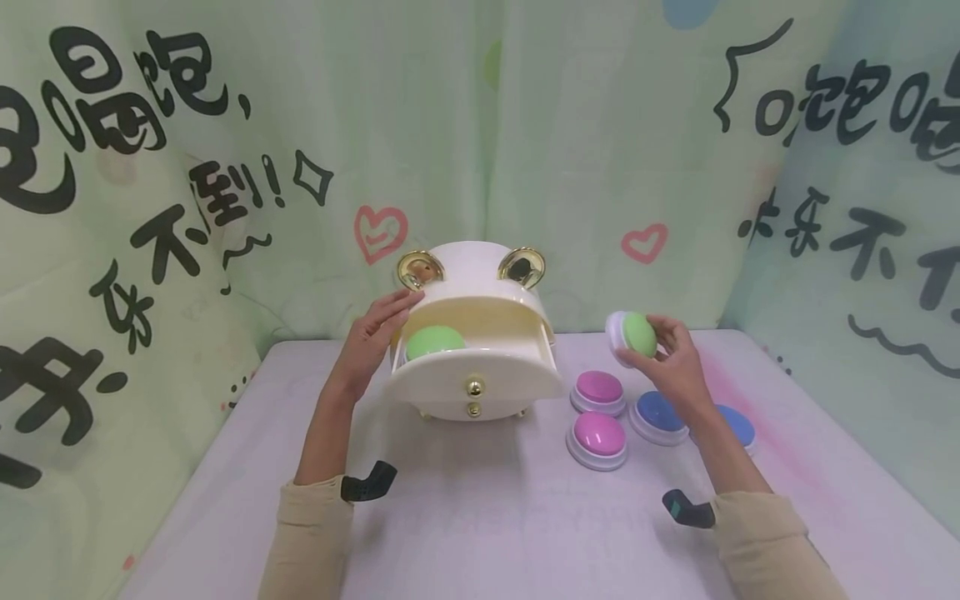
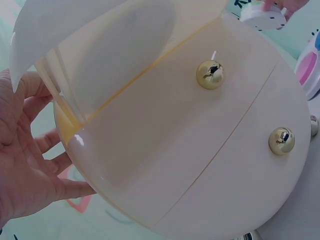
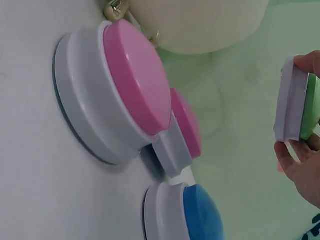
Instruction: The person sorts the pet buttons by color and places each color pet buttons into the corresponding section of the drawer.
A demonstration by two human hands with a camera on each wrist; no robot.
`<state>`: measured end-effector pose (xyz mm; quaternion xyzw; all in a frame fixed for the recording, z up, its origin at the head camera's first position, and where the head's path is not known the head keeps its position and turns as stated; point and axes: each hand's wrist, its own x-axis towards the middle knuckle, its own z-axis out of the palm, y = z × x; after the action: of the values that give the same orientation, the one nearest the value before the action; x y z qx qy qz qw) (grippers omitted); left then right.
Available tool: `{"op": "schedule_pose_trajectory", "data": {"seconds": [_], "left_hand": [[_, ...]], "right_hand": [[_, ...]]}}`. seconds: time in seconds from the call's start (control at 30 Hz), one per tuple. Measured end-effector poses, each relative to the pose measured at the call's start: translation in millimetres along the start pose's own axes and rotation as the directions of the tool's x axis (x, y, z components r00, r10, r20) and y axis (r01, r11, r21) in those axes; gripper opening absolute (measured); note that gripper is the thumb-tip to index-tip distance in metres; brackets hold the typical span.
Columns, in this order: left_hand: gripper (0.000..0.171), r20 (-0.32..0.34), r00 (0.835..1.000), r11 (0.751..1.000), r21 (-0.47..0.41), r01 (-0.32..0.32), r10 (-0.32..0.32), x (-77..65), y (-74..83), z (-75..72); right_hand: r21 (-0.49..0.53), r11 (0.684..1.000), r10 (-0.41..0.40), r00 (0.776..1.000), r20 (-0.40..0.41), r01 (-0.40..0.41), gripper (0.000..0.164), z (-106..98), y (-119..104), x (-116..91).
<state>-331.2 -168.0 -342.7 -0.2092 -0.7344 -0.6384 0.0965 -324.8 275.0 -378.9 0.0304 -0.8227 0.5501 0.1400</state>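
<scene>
A white frog-like box with round gold ears stands at the back of the table, its upper drawer pulled out. Inside that drawer, at the left, lies a green domed push button. My left hand touches the left side of the box, fingers extended; in the left wrist view the fingers spread along its edge. Raised to the right of the box, my right hand pinches a second green push button by its rim, tilted on its side, its white base facing the box.
Two pink push buttons and two blue ones stand on the table right of the box, below my right hand. One blue button is partly behind my right forearm. A printed curtain hangs behind the table.
</scene>
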Motion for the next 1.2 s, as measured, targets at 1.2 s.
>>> {"op": "schedule_pose_trajectory", "data": {"seconds": [1.2], "left_hand": [[0.039,-0.036,0.999,0.999,0.027,0.022,-0.021,0.0,0.4,-1.5]], "right_hand": [[0.274,0.883,-0.421,0.901,0.101,0.382,0.069,45,-121,-52]]}}
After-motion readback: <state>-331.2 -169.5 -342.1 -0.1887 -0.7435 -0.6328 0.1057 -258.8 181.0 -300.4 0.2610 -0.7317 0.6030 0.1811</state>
